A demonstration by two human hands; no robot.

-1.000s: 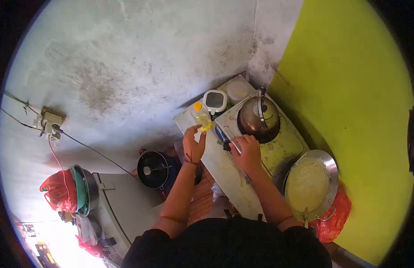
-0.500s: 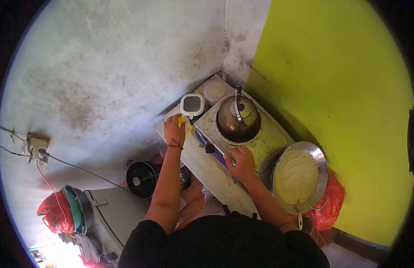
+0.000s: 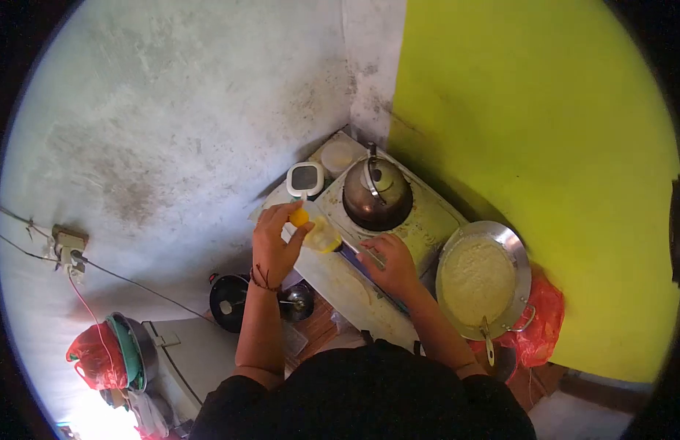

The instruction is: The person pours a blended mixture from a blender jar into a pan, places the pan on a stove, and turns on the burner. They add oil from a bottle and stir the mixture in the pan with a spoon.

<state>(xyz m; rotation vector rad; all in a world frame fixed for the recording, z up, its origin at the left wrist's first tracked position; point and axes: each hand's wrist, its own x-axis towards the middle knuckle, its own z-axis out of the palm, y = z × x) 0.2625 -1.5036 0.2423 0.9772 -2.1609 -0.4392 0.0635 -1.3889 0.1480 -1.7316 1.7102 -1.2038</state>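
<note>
My left hand point(image 3: 278, 236) pinches a small, round yellow piece point(image 3: 299, 217) between thumb and fingers. Just to its right, over the counter's front edge, is a clear plastic container point(image 3: 324, 234) with a yellow rim. My right hand point(image 3: 390, 265) is closed around a thin metal utensil point(image 3: 373, 256); the palm hides part of it, so I cannot tell its kind. Behind the hands, a metal kettle point(image 3: 378, 199) sits on the stove point(image 3: 422, 233). A white-rimmed container with a dark square top point(image 3: 305, 180) stands beyond my left hand.
At the right rests a wide metal pan point(image 3: 521, 273) of pale batter-like mixture, with a spoon handle point(image 3: 489, 345) sticking out. A red plastic bag point(image 3: 544, 323) lies beside it. A round tub point(image 3: 337, 157) stands in the back corner. Below left is a black pot point(image 3: 228, 302).
My left hand has drawn back toward me from beside the white-rimmed container, bringing the yellow piece along. The clear container now shows between my hands. My right hand keeps its grip on the utensil.
</note>
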